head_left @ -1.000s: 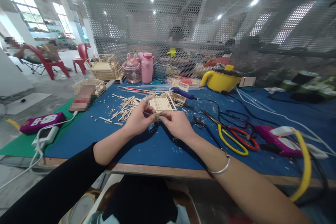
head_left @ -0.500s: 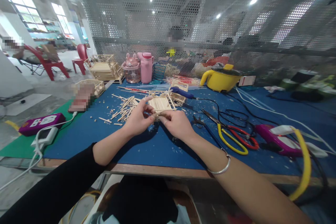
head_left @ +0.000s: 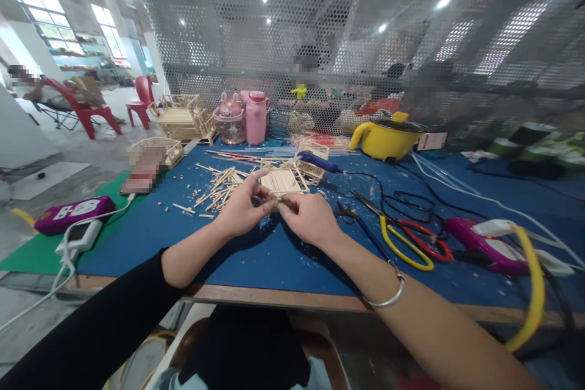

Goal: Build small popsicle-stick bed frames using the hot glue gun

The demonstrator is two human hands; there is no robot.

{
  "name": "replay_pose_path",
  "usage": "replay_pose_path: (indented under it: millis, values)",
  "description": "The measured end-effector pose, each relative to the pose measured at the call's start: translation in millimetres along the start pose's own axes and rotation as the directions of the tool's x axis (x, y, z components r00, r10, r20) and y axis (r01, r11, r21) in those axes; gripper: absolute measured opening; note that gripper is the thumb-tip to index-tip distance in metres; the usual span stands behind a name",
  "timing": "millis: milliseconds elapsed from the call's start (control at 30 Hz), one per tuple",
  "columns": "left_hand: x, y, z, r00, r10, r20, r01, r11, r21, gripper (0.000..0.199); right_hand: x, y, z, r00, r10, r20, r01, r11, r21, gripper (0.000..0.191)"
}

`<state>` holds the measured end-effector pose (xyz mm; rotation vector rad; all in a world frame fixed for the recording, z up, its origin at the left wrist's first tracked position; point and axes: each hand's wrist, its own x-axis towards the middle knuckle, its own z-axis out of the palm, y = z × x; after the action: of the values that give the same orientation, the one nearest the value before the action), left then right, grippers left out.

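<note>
A small panel of pale wooden sticks (head_left: pixel 282 181), laid side by side, is held at its near edge above the blue mat. My left hand (head_left: pixel 244 206) grips its near left corner, thumb and fingers closed. On the near right, my right hand (head_left: pixel 312 216) pinches the same edge, its thumb close to the left one. The fingertips hide that edge. Loose wooden sticks (head_left: pixel 222 187) lie heaped left of the panel. Behind it a glue gun with a blue handle (head_left: pixel 319 162) rests by a small stick frame (head_left: pixel 315 173).
Right of my hands lie pliers (head_left: pixel 346 212), yellow-handled scissors (head_left: pixel 402 244) and a red-handled tool (head_left: pixel 429 241), with cables around. A yellow pot (head_left: pixel 388 139), pink jug (head_left: pixel 255 119) and stick models (head_left: pixel 180 122) stand at the back. A phone (head_left: pixel 142 172) and purple power strip (head_left: pixel 73 215) are left.
The view has shifted very slightly. Both hands keep their hold on the stick panel, which has hardly moved.
</note>
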<state>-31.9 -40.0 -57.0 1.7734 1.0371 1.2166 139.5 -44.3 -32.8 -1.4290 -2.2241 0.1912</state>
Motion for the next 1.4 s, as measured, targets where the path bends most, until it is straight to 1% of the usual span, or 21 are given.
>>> replay_pose_path:
  millis: [267,600,800,1167,1233,1400]
  values:
    - [-0.5,1.8,1.3,1.0,0.003,-0.014,-0.003,1.0,-0.012,0.065,1.6,3.6,3.0,1.0,0.018,0.011,-0.018,0.998,0.054,0.036]
    - [0.4,2.3,3.5,0.999,0.004,-0.036,-0.005,1.0,-0.015,0.064,2.4,2.6,4.8,1.0,0.03,0.003,-0.03,0.996,0.08,0.036]
    - [0.6,-1.4,2.2,0.999,0.036,-0.004,-0.036,0.999,-0.024,0.066,2.1,3.9,4.4,1.0,0.016,0.002,-0.016,0.995,0.095,0.03]
    - [2.1,-4.9,1.6,0.999,0.034,-0.005,-0.034,0.998,-0.043,0.061,3.4,5.5,5.8,1.0,0.014,0.002,-0.015,0.995,0.1,0.03]
    - [2.1,-4.5,1.5,1.0,0.028,-0.003,-0.028,0.999,-0.043,0.06,2.5,4.1,4.9,1.0,0.01,0.003,-0.01,0.998,0.066,0.03]
    - [1.5,-3.8,1.4,0.999,0.052,-0.008,-0.052,0.998,0.024,0.062,-1.0,0.4,2.9,1.0,0.0,-0.009,-0.001,0.991,-0.136,0.034]
